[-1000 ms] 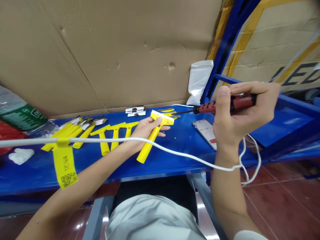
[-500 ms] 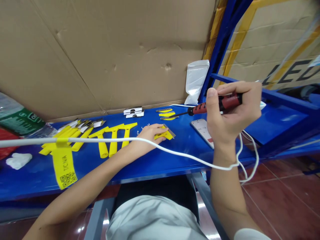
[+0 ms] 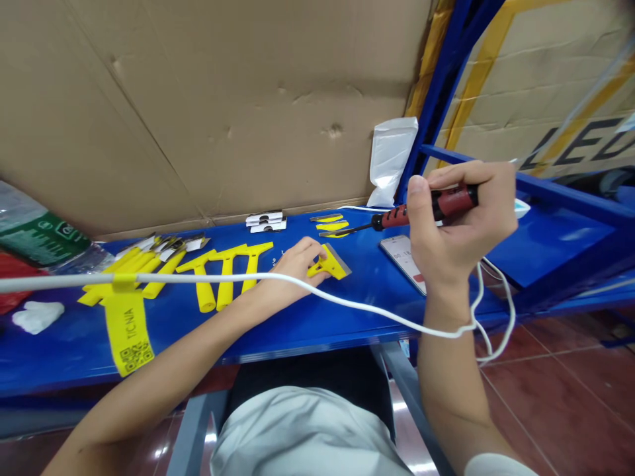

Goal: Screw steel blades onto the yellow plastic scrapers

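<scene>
My left hand (image 3: 294, 263) is closed on a yellow scraper (image 3: 334, 264) with a metal blade along its right edge, low over the blue shelf. Part of its handle is hidden under my fingers and a white cable. In my right hand (image 3: 454, 248) is a red and black screwdriver (image 3: 397, 217), its shaft pointing left. Beyond the left hand lie yellow strips with thin metal blades (image 3: 333, 226); the screwdriver's tip appears close to them, but I cannot tell whether they touch. Left of my left hand, T-shaped yellow scraper handles (image 3: 225, 274) lie in a row.
More yellow scrapers with blades (image 3: 166, 268) are piled at left, near a bottle (image 3: 44, 231) and crumpled white tissue (image 3: 38, 317). Small white packets (image 3: 266, 222) lie at the back. A phone (image 3: 401, 258) rests at right. A white cable (image 3: 367, 308) with a yellow tag crosses in front.
The fingers of my left hand have drawn back and curled, so more of the scraper shows. My right hand with the screwdriver has hardly moved.
</scene>
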{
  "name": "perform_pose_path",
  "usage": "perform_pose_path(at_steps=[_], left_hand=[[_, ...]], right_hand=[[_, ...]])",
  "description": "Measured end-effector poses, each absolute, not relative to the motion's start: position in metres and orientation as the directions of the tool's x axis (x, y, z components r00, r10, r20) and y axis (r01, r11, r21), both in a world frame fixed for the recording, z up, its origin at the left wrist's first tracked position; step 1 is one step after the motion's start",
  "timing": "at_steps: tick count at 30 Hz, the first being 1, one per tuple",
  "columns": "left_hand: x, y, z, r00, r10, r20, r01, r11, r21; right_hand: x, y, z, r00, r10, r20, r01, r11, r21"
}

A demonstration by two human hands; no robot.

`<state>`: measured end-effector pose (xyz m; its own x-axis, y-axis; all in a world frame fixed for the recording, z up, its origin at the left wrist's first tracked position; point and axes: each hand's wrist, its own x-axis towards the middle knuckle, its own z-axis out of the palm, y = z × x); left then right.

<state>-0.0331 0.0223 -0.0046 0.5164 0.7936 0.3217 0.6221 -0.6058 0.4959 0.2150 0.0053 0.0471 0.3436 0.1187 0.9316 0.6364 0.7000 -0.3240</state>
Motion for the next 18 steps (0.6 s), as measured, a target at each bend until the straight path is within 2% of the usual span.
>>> perform_pose_path(at_steps=[7, 15, 18], left_hand=[[-0.031, 0.0193, -0.0034, 0.537, 0.779, 0.324, 0.602, -0.623, 0.499], [-0.0317, 0.0168, -0.0031, 0.499, 0.808, 0.312, 0.612, -0.584, 0.533], [-0.0296, 0.0163, -0.0017, 0.485, 0.826, 0.289, 0.63, -0.559, 0.539]], right_hand=[[0.2161, 0.0088, 0.0475, 0.312, 0.047, 0.949, 0.648, 0.72, -0.248], [0.2168, 0.0101, 0.0466, 0.303, 0.054, 0.952, 0.628, 0.74, -0.241], [0.2161, 0.0078, 0.0469, 0.256, 0.114, 0.96, 0.601, 0.759, -0.251]])
